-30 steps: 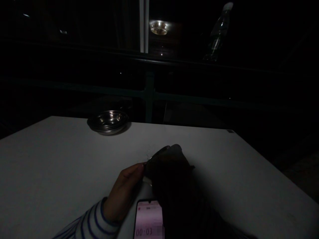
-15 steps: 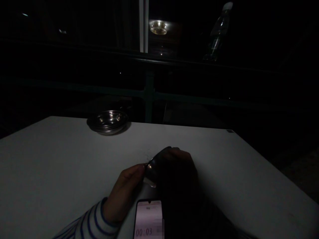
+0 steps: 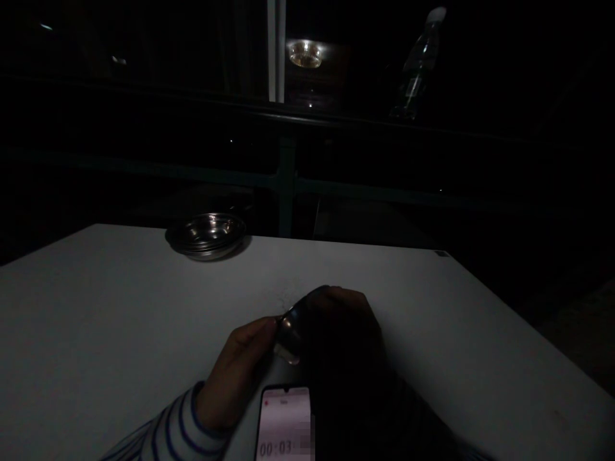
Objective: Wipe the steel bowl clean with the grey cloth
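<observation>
Over the white table (image 3: 120, 307) a dark, shiny metal bowl (image 3: 291, 323) is held tilted between my hands. My left hand (image 3: 240, 358), in a striped sleeve, pinches its left rim between thumb and fingers. Deep shadow covers most of my right hand (image 3: 348, 307); its lit edge curls over the bowl's upper right side, and the fingers are hard to make out. A small pale piece (image 3: 287, 355) shows below the bowl, too dim to identify. Close to me lies a phone (image 3: 284, 422) with a lit screen reading 00:03.
Several stacked metal bowls (image 3: 206, 237) stand near the table's far left edge. Behind the table runs a dark ledge with a clear plastic bottle (image 3: 418, 70) at right. A round light (image 3: 305, 54) glows in the dark background.
Both hands stay almost in place around the bowl, with only a very slight shift. The whole view has drifted a little.
</observation>
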Tool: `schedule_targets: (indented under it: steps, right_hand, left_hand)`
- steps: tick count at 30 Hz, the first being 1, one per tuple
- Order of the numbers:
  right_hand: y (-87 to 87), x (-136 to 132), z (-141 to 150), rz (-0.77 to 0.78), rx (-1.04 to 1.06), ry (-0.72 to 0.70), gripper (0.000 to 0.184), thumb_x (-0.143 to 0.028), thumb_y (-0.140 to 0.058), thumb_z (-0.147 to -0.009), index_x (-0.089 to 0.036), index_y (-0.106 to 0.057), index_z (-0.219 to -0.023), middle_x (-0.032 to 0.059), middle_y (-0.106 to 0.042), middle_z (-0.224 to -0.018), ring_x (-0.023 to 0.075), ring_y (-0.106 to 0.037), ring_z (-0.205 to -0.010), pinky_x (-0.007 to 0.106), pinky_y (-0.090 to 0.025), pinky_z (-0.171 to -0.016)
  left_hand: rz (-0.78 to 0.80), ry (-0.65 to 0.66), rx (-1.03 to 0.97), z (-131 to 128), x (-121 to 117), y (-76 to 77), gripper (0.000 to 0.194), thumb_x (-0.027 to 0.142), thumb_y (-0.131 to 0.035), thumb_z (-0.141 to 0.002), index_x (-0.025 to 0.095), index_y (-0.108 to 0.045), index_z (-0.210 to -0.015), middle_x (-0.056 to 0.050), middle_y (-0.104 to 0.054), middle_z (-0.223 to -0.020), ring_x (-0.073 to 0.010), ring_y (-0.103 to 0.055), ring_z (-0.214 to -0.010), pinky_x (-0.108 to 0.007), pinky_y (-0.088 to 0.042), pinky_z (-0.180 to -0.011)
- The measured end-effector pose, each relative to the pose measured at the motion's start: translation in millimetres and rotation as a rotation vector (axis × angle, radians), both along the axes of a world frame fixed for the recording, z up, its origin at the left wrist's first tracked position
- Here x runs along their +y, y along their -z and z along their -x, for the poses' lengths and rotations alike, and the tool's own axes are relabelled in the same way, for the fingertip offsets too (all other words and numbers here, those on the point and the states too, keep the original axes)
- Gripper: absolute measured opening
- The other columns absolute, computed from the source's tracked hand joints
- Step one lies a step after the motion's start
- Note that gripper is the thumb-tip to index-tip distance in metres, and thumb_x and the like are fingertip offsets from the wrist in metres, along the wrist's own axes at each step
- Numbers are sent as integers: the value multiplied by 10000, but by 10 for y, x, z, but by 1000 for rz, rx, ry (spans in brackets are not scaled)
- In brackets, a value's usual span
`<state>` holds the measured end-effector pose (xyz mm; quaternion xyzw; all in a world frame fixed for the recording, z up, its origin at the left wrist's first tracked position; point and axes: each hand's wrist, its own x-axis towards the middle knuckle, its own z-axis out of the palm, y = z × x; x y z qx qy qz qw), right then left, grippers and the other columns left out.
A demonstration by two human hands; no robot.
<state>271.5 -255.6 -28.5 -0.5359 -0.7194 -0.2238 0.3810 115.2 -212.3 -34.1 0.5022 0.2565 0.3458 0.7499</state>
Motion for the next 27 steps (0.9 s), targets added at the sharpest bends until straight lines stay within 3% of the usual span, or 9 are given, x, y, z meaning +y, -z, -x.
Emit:
schedule_targets:
  steps: [6,11,15,20,27]
  right_hand:
    - [-13,-23,24,-13,40,56,247,-373,-416,-855,-194,-576,-798,38,-604,-773,163,-513,-686,324,-396,-634]
    - [-46,-28,23,-15,8,-25,229,-323,-403,-852,-196,-568,-755,25,-589,-719,154,-512,-668,316,-398,-630]
    - [-18,-47,37,-20,47,38,215,-333,-425,-853,-195,-561,-759,32,-585,-763,164,-514,-712,327,-409,-661]
    - [57,-41,38,-32,111,-27,173,-301,-439,-846,-198,-561,-778,18,-572,-733,147,-510,-681,318,-418,-661]
    - [-10,-31,43,-53,52,-39,204,-324,-430,-853,-198,-566,-769,25,-586,-726,166,-528,-702,335,-424,-661]
  left_hand:
    - [10,19,-7,-1,2,19,281,367,-514,-799,148,-688,-775,-62,-671,-724,-188,-582,-682,-327,-404,-718]
    - [25,5,-9,-4,-6,16,269,358,-518,-798,152,-689,-770,-53,-666,-713,-179,-571,-663,-316,-403,-693]
    - [15,20,-21,-14,-15,6,269,363,-536,-786,145,-691,-759,-56,-665,-715,-176,-566,-665,-308,-402,-692]
    - [5,1,-9,-14,-2,7,257,359,-550,-777,148,-694,-751,-48,-663,-695,-168,-562,-650,-300,-404,-697]
    - [1,20,-2,-2,-5,4,283,365,-531,-788,135,-694,-761,-75,-674,-741,-193,-579,-694,-318,-415,-701]
